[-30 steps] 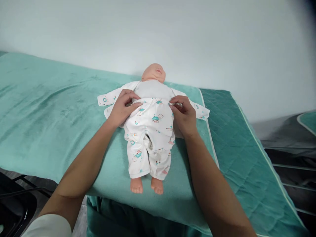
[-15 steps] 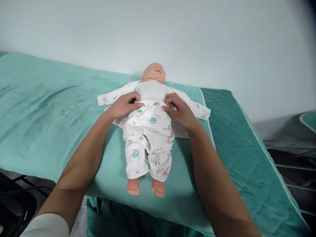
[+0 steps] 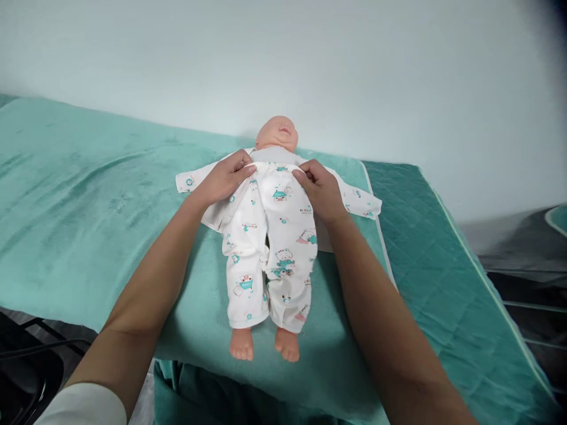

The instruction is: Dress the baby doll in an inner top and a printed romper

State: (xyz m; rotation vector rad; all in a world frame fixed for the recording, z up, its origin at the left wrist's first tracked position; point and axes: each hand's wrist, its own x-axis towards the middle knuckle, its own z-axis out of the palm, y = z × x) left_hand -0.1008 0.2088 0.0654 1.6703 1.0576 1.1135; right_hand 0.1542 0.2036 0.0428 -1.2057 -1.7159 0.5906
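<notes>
Grip of the left hand [image 3: 225,179] is pinched together in the head view, thumb and bent fingers closed on one side of the gathered waistband of white fabric trousers [image 3: 287,215] printed with teal and pink figures. Opposite, the right hand [image 3: 325,190] pinches the same waistband, its lower fingers partly hidden. The trousers cover the legs of a peach-coloured plastic doll [image 3: 275,133] with a pale torso, lying face up between the hands, its bare feet showing below the trouser legs. A white printed long-sleeved top [image 3: 363,202] is spread open beneath the doll, sleeves out to either side; whether arms fill them cannot be told. Under everything is a mint-green plush cloth [image 3: 106,224], its right edge overlapping a dark green quilted cover [image 3: 436,265]. Behind the doll's head stands a plain white wall [image 3: 283,59].
</notes>
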